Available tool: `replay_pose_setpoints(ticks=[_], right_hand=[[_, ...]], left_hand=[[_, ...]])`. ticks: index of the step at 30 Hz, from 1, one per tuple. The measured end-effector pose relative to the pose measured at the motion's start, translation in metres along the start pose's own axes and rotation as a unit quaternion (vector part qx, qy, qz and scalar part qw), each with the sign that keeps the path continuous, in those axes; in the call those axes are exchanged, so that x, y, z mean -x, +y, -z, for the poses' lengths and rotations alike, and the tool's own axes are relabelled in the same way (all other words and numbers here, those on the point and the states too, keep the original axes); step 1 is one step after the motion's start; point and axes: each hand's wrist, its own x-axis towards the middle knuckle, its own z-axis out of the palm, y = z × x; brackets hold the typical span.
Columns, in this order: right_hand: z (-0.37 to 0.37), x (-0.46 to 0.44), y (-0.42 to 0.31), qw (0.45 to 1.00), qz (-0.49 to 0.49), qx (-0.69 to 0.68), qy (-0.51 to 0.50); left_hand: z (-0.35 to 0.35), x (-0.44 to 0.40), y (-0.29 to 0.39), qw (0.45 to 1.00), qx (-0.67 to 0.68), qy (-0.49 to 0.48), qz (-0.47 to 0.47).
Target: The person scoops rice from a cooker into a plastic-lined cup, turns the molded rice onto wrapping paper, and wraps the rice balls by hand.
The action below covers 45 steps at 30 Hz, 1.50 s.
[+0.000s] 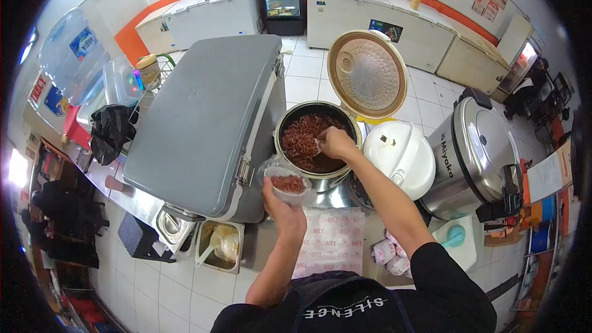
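Note:
My left hand (285, 214) holds a small bowl (295, 198) lined with clear plastic, with reddish-brown rice (287, 183) in it. It is just in front of an open rice cooker (330, 184). Inside the cooker lies more reddish-brown rice (300, 134), with the dark pot bottom showing at the near right. Over that rice, my right hand (337, 143) is closed on a pale rice scoop (318, 147), mostly hidden by the fingers and rice. The cooker's round lid (368, 77) stands raised at the back.
Left of the cooker is a large grey cooler box (197, 111). A white-lidded cooker (401, 151) and a steel Miyako cooker (473, 157) stand right. Printed paper (330, 240) lies in front, beside several wrapped bundles (388, 254). A metal pan (220, 246) holds a ladle.

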Motion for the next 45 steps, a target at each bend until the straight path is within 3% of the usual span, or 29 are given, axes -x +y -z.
replay_pose_setpoints(ticks=[5,9,12,14,16,18,20,22,25,28,29,33,34,36,41,44,45], right_hand=[[0.031,0.003,0.019,0.995,0.062,-0.049,0.066],[0.058,0.033,0.0,0.975,0.1,-0.015,0.198],[0.06,0.078,-0.032,0.933,0.181,0.109,0.291],[0.041,0.1,-0.032,0.849,0.307,0.256,0.346],[0.04,0.114,-0.034,0.832,0.313,0.287,0.357],[0.053,0.122,-0.037,0.834,0.299,0.276,0.372],[0.079,0.121,-0.039,0.886,0.245,0.204,0.335],[0.103,0.122,-0.041,0.933,0.214,0.014,0.291],[0.105,0.102,-0.019,0.952,0.173,-0.107,0.227],[0.087,0.096,-0.011,0.956,0.159,-0.068,0.236],[0.086,0.098,-0.011,0.968,0.129,-0.101,0.191],[0.082,0.117,-0.038,0.944,0.175,-0.219,0.173],[0.074,0.118,-0.039,0.922,0.276,-0.177,0.207],[0.072,0.13,-0.047,0.931,0.327,-0.058,0.153],[0.065,0.136,-0.06,0.962,0.252,0.068,0.083],[0.078,0.114,-0.041,0.94,0.333,-0.053,0.059],[0.086,0.113,-0.043,0.945,0.299,-0.123,0.06]], left_hand=[[-0.041,-0.023,0.001,0.999,-0.033,-0.037,-0.015],[-0.077,-0.038,-0.025,0.996,-0.074,0.024,-0.054],[-0.092,-0.058,-0.055,0.987,-0.123,0.033,-0.093],[-0.112,-0.047,-0.053,0.99,-0.107,0.069,-0.064],[-0.113,-0.051,-0.053,0.995,-0.065,0.079,-0.006],[-0.092,-0.072,-0.069,1.0,0.004,-0.022,0.002],[-0.094,-0.055,-0.053,0.996,0.047,-0.075,0.011],[-0.099,-0.041,-0.037,0.997,0.06,-0.048,0.013],[-0.09,-0.032,-0.021,0.989,0.126,-0.064,0.03],[-0.084,-0.021,-0.008,0.971,0.207,-0.091,0.074],[-0.076,-0.026,-0.009,0.967,0.211,-0.103,0.095],[-0.066,-0.029,-0.007,0.978,0.164,-0.091,0.09],[-0.066,-0.029,-0.005,0.979,0.155,-0.098,0.083],[-0.068,-0.024,-0.004,0.981,0.138,-0.115,0.076],[-0.046,-0.032,-0.016,0.976,0.099,-0.167,0.098],[-0.042,-0.026,-0.006,0.978,0.115,-0.139,0.109],[-0.037,-0.025,-0.001,0.978,0.108,-0.137,0.115]])
